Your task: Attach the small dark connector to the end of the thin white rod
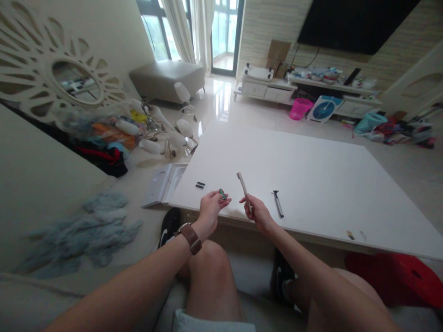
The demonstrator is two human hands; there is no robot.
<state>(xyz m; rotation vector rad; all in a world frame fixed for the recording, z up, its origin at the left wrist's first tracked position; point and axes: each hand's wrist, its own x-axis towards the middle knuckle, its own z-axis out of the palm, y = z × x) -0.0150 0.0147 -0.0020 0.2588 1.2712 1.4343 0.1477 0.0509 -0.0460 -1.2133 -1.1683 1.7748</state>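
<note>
My left hand [211, 206], a brown watch on its wrist, pinches a small green piece [222, 193] between thumb and fingers above the near edge of the white table [311, 170]. My right hand [256, 211] is closed round the lower end of a slim white stick-like handle [243, 185] that points up and away. A second dark and white handle [277, 204] lies on the table just right of that hand. Two small black pieces [200, 185] rest on the table to the left.
An open white box [162, 184] sits on the floor at the table's left corner, with a chandelier [162, 133] behind it. A red object [394, 276] lies under the table's right side. A grey fluffy rug [86, 226] is at left. My knees are below the table edge.
</note>
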